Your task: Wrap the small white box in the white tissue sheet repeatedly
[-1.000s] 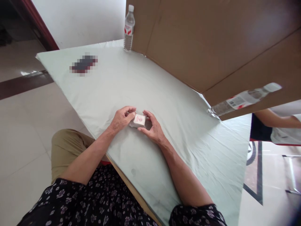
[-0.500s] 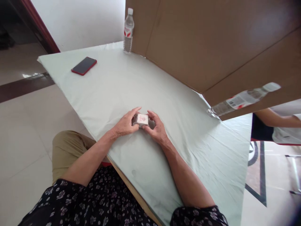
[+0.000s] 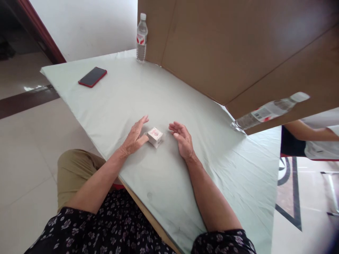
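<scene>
A small white box [image 3: 155, 136] with a reddish print on top and what looks like clear wrapping rests on the pale green tablecloth [image 3: 169, 98]. My left hand [image 3: 135, 137] is open just left of it, thumb pointing at the box's side; whether the thumb touches it I cannot tell. On the other side, a gap away from the box, my right hand [image 3: 182, 138] is open with its palm turned inward and its fingers slightly curved. Neither hand grips anything.
A red-edged phone [image 3: 92, 77] lies at the far left of the table. One water bottle [image 3: 141, 38] stands at the back against a large brown cardboard panel [image 3: 201, 46]. Another bottle [image 3: 267, 112] stands by the panel's right part. Beyond it shows another person's arm [image 3: 309, 132].
Both hands have let go of the box and moved apart, the left leftward and the right rightward. The box now sits turned on the cloth. The camera view has shifted slightly.
</scene>
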Motion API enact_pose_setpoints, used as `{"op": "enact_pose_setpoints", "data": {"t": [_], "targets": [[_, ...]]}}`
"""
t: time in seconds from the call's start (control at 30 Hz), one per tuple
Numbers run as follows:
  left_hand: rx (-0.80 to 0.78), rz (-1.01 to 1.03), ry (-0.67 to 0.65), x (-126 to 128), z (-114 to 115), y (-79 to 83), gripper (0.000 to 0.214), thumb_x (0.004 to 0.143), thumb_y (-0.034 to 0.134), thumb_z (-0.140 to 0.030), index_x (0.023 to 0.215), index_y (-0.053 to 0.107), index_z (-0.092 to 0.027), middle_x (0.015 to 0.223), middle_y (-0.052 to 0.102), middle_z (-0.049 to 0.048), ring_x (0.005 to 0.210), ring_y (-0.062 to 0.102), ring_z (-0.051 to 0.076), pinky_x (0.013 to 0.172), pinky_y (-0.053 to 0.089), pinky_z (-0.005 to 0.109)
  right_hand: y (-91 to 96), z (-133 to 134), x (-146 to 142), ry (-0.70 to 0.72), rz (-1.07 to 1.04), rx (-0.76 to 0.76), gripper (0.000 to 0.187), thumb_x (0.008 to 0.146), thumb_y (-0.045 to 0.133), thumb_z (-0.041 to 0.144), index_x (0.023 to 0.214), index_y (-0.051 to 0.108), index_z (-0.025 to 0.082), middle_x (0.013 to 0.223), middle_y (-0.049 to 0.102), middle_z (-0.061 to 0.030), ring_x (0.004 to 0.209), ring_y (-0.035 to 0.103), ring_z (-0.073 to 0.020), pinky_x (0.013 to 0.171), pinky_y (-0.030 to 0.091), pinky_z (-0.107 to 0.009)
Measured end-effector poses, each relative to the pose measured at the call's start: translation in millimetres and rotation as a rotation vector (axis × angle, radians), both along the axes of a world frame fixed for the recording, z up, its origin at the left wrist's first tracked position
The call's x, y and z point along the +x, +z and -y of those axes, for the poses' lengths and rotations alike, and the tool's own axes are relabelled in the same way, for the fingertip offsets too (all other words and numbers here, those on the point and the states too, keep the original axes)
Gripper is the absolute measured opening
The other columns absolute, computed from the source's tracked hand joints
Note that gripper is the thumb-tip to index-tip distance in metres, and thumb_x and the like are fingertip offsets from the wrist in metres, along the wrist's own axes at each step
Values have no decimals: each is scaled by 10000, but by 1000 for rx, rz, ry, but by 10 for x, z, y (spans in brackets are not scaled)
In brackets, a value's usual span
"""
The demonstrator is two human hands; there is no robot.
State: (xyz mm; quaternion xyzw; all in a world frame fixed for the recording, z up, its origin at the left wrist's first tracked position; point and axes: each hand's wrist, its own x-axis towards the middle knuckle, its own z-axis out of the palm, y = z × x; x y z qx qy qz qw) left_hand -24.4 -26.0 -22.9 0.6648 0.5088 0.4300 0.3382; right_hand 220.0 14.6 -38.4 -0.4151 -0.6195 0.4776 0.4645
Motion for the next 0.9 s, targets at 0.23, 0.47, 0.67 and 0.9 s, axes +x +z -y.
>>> {"op": "enact_pose_setpoints", "data": {"t": [0.23, 0.47, 0.67, 0.9], "targets": [[19, -142, 103, -67, -23, -80, 880, 732, 545, -151, 1576, 296, -162, 1557, 479, 171, 1350, 514, 333, 1073, 477, 519, 56, 148, -140, 132, 262, 95, 964, 709, 748, 747, 1495, 436, 284, 1445, 594, -144, 1336, 563, -339, 1171, 366, -570], [53, -617, 300, -102, 27, -173, 658, 863, 482, -226, 1501, 435, -71, 1511, 531, 206, 1463, 423, 355, 1224, 306, 545, -25, 273, -375, 24, 466, 172, 927, 765, 776, 479, 1555, 341, 262, 1371, 635, -132, 1278, 582, -355, 1129, 395, -567], [-50, -978, 370, -402, 312, -77, 636, 992, 390, -445, 1495, 486, -68, 1589, 433, 225, 1496, 338, 431, 1213, 262, 586, 67, 158, -229, 203, 387, 124, 841, 754, 706, 303, 1526, 377, 252, 1324, 659, -105, 1156, 646, -284, 1040, 481, -474], [-97, -1053, 468, -610, 398, -77, 637, 997, 385, -471, 1509, 478, -103, 1612, 399, 223, 1500, 306, 454, 1192, 226, 668, 57, 151, -224, 219, 389, 140, 817, 751, 689, 306, 1515, 403, 266, 1357, 640, -95, 1209, 610, -296, 1098, 427, -509]]}}
